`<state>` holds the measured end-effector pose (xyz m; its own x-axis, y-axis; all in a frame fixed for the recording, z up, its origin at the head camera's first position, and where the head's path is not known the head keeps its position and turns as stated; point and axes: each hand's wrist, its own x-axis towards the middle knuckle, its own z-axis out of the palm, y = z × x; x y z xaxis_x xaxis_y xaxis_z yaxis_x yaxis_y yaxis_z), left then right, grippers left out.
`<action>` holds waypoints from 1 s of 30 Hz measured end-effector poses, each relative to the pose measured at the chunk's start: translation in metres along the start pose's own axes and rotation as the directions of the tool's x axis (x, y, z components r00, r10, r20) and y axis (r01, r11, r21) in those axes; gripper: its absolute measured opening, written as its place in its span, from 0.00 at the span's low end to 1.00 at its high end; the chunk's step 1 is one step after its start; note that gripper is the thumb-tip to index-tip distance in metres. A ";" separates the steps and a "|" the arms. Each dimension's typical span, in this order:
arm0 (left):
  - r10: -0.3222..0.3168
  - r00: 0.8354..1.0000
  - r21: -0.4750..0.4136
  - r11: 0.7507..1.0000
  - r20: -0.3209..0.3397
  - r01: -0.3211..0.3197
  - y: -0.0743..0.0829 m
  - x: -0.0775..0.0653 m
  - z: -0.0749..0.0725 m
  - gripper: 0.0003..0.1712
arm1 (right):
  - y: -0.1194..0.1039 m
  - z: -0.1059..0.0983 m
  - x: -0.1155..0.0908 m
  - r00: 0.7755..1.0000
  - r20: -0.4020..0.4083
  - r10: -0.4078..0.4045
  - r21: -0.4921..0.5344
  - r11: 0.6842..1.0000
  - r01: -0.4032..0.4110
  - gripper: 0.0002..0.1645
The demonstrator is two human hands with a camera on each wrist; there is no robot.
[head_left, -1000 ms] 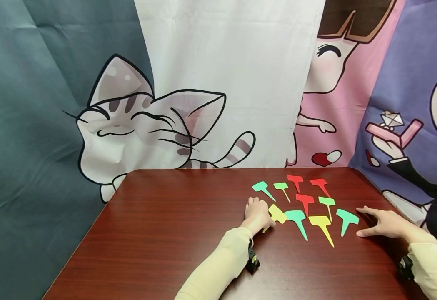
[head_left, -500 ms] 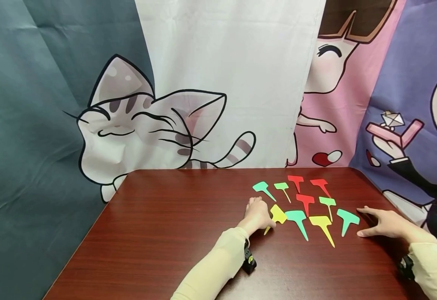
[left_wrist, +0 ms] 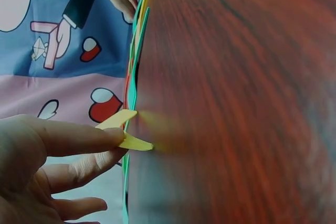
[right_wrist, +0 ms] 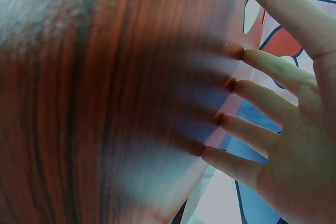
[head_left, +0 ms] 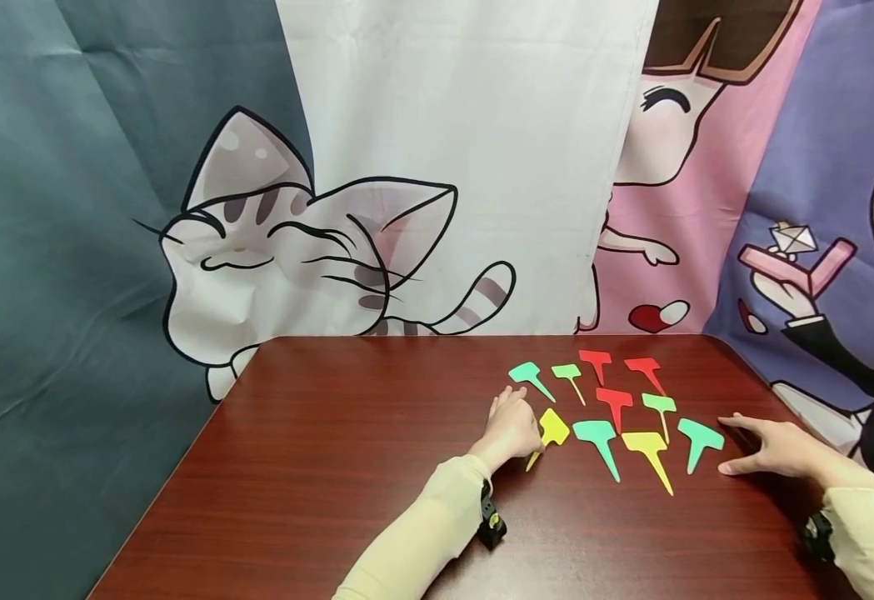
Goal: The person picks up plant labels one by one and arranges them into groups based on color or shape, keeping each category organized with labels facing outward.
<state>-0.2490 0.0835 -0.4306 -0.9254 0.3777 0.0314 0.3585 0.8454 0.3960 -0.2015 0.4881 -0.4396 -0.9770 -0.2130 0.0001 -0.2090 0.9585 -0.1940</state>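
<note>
My left hand pinches a yellow T-shaped plant label between thumb and index finger. In the left wrist view this label tilts close over the tabletop, while the other fingers stay loosely spread. My right hand rests at the right with fingers spread, fingertips on the table in the right wrist view. A teal plant label lies just left of it. Between the hands are another teal label and a second yellow label.
Behind lie red labels, light green labels and a teal label. The brown wooden table ends at a printed curtain.
The yellow label in my left hand has turned, its stem now pointing more toward me. The left hand and forearm have shifted slightly left. The right hand holds its pose.
</note>
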 end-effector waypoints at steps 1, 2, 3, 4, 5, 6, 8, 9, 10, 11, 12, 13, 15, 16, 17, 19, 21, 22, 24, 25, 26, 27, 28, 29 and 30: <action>-0.002 1.000 -0.007 1.000 0.000 0.002 -0.001 -0.001 -0.001 0.20 | 0.000 0.000 0.000 1.000 0.001 0.002 0.000 1.000 -0.002 0.50; -0.008 1.000 -0.013 1.000 0.000 0.008 -0.002 -0.001 -0.002 0.20 | 0.000 0.000 0.000 1.000 0.003 0.003 0.002 1.000 -0.003 0.50; -0.013 1.000 -0.021 1.000 0.002 0.013 -0.002 -0.001 -0.002 0.20 | 0.000 -0.001 0.000 1.000 0.004 0.003 0.002 1.000 -0.003 0.50; -0.016 1.000 -0.029 0.999 0.000 0.016 -0.004 -0.001 -0.003 0.20 | 0.000 -0.001 0.001 1.000 0.003 0.003 0.003 1.000 -0.003 0.50; -0.017 1.000 -0.037 0.999 -0.002 0.017 -0.005 -0.002 -0.004 0.20 | 0.001 -0.001 0.001 1.000 0.001 0.006 0.004 1.000 -0.006 0.50; -0.017 1.000 -0.047 0.999 -0.007 0.016 -0.006 -0.002 -0.005 0.20 | 0.001 -0.001 0.001 1.000 -0.003 0.008 0.005 1.000 -0.008 0.50; -0.018 1.000 -0.061 0.998 -0.017 0.017 -0.010 -0.002 -0.008 0.20 | 0.001 0.000 0.001 1.000 -0.007 0.005 0.006 1.000 -0.005 0.50; -0.018 1.000 -0.066 0.998 -0.023 0.016 -0.012 -0.003 -0.009 0.20 | 0.001 0.000 0.001 1.000 -0.009 0.004 0.007 1.000 -0.004 0.50; -0.018 0.999 -0.072 0.997 -0.030 0.015 -0.014 -0.003 -0.011 0.20 | 0.001 0.000 0.001 1.000 -0.009 0.005 0.009 1.000 -0.005 0.50; -0.015 0.999 -0.079 0.997 -0.035 0.012 -0.017 -0.003 -0.012 0.20 | 0.001 0.000 0.001 1.000 -0.009 0.007 0.011 1.000 -0.007 0.50; -0.016 0.999 -0.085 0.996 -0.040 0.013 -0.019 -0.003 -0.013 0.20 | 0.001 0.000 0.001 1.000 -0.006 0.007 0.013 1.000 -0.007 0.50; -0.019 0.999 -0.088 0.996 -0.043 0.016 -0.022 -0.003 -0.014 0.20 | 0.001 0.000 0.000 1.000 -0.002 0.007 0.014 1.000 -0.007 0.49; -0.024 0.998 -0.089 0.996 -0.052 0.020 -0.027 -0.002 -0.015 0.19 | 0.001 0.000 0.000 1.000 0.004 0.013 0.017 1.000 -0.013 0.49; -0.027 0.998 -0.089 0.996 -0.059 0.022 -0.029 -0.001 -0.016 0.19 | 0.002 0.000 0.000 1.000 0.006 0.016 0.018 1.000 -0.016 0.49; -0.029 0.997 -0.086 0.996 -0.067 0.023 -0.032 -0.001 -0.017 0.19 | 0.002 0.000 -0.001 1.000 0.005 0.021 0.018 1.000 -0.021 0.49; -0.034 0.996 -0.081 0.996 -0.080 0.028 -0.036 -0.001 -0.020 0.18 | 0.002 0.000 -0.001 1.000 0.007 0.021 0.016 1.000 -0.021 0.49; -0.040 0.995 -0.079 0.996 -0.094 0.033 -0.040 -0.001 -0.024 0.18 | 0.002 0.000 -0.001 1.000 0.006 0.018 0.015 1.000 -0.018 0.49; -0.045 0.994 -0.081 0.996 -0.098 0.037 -0.042 -0.001 -0.026 0.18 | 0.002 0.001 -0.001 1.000 0.007 0.018 0.014 1.000 -0.018 0.49; -0.056 0.993 -0.083 0.995 -0.099 0.048 -0.046 -0.002 -0.029 0.18 | 0.002 0.001 0.000 1.000 0.008 0.012 0.012 1.000 -0.012 0.49; -0.062 0.993 -0.084 0.995 -0.102 0.054 -0.049 -0.002 -0.031 0.18 | 0.002 0.001 0.000 1.000 0.007 0.010 0.012 1.000 -0.010 0.49; -0.072 0.992 -0.084 0.994 -0.104 0.063 -0.051 -0.002 -0.032 0.17 | 0.003 0.001 0.000 1.000 0.006 0.010 0.012 1.000 -0.010 0.49; -0.079 0.991 -0.082 0.994 -0.109 0.070 -0.053 -0.002 -0.034 0.17 | 0.003 0.001 0.000 1.000 0.004 0.010 0.012 1.000 -0.010 0.49; -0.084 0.990 -0.082 0.994 -0.116 0.075 -0.056 -0.002 -0.035 0.17 | 0.004 0.002 0.000 1.000 0.004 0.010 0.012 1.000 -0.010 0.50; -0.090 0.989 -0.078 0.994 -0.121 0.081 -0.058 -0.001 -0.035 0.17 | 0.004 0.002 0.000 1.000 0.003 0.009 0.012 1.000 -0.009 0.50; -0.096 0.987 -0.079 0.993 -0.127 0.087 -0.061 -0.001 -0.036 0.17 | 0.004 0.003 0.000 1.000 0.003 0.008 0.011 1.000 -0.008 0.50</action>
<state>-0.2741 0.0179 -0.4214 -0.9637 0.2437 0.1091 0.2660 0.8424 0.4686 -0.2027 0.4918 -0.4431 -0.9786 -0.2058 -0.0042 -0.2006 0.9581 -0.2044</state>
